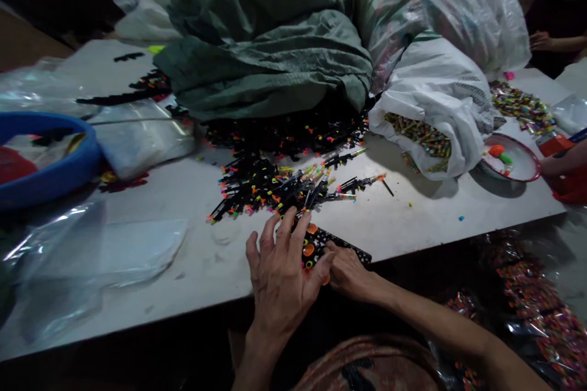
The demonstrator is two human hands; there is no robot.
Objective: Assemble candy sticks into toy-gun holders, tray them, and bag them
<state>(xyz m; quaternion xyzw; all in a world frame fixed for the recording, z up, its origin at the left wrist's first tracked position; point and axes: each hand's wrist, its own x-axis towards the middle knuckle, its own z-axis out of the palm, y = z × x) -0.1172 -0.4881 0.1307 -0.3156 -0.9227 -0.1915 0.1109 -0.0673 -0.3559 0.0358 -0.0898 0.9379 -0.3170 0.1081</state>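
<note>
light: dim and cool around me | furniture: long white table [206, 281], its near edge slanting; another pale tabletop [574, 80] at far right | back left: brown surface [22, 43], wall or furniture, I can't tell, beside darkness

1 L hand [279, 272], 1 R hand [351, 272], 1 starry pc [351, 246], 1 blue tub [89, 156], 1 red-rimmed bowl [524, 165].
</note>
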